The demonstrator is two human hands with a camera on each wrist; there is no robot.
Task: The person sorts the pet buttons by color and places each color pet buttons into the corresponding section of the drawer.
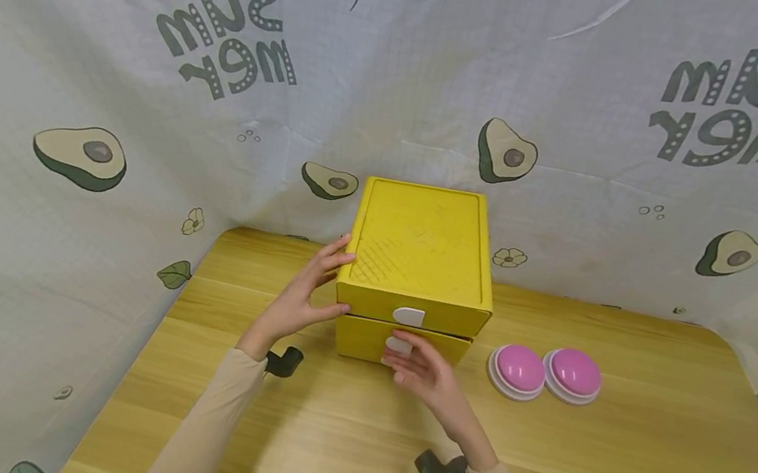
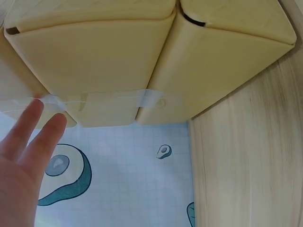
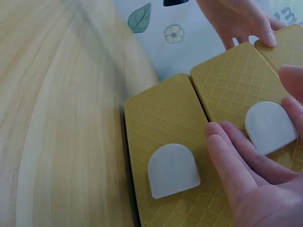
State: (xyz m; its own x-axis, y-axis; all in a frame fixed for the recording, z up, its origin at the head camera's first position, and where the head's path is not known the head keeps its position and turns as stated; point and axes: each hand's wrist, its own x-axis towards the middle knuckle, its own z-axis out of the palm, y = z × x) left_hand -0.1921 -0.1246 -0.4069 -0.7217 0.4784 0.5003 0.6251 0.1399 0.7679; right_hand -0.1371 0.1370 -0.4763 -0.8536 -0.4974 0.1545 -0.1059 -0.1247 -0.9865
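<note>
- Your left hand (image 1: pixel 294 306) spreads against the yellow box (image 1: pixel 425 236).
- Your right hand (image 1: pixel 433 379), fingers loosely extended, is at a white tab (image 3: pixel 269 127).
- Box seems light, stiff: pinch tab, brace side.

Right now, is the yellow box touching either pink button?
Apart. The head view shows bare table between the yellow box and the closer pink button.

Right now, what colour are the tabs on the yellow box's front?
White tabs; they show best in the right wrist view.
</note>
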